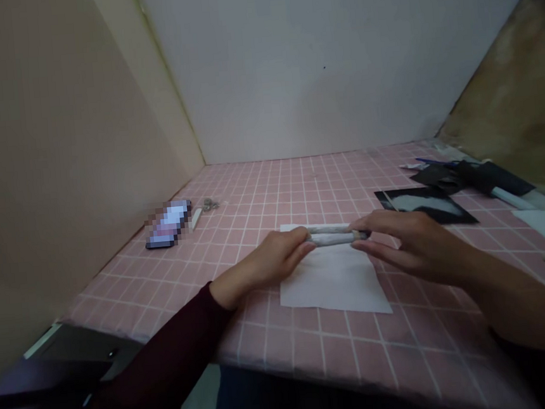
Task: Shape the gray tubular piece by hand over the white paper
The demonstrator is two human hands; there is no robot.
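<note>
1. While your left hand [277, 258] and right hand [412, 242] pinch the pale rods [333, 240] at opposite ends, above the far edge of the white paper [333, 283], press evenly to avoid twisting.
2. Your pink checked table [272, 195] carries a phone [169, 225] near its left edge; a pale wall [313, 67] stands behind.

Home-type room, table in a corner

Probably a home; exact room can't be told. Pink checked table covering [272, 198], household look. Plain pale back wall [299, 68] and beige left wall [55, 121] close in, blotchy brown panel [520, 93] at right. Phone [167, 225] lies on the covering, white paper [334, 282] and dark sheets [442, 177] too. Dim light. No lab, shop or kitchen fittings in view.
</note>
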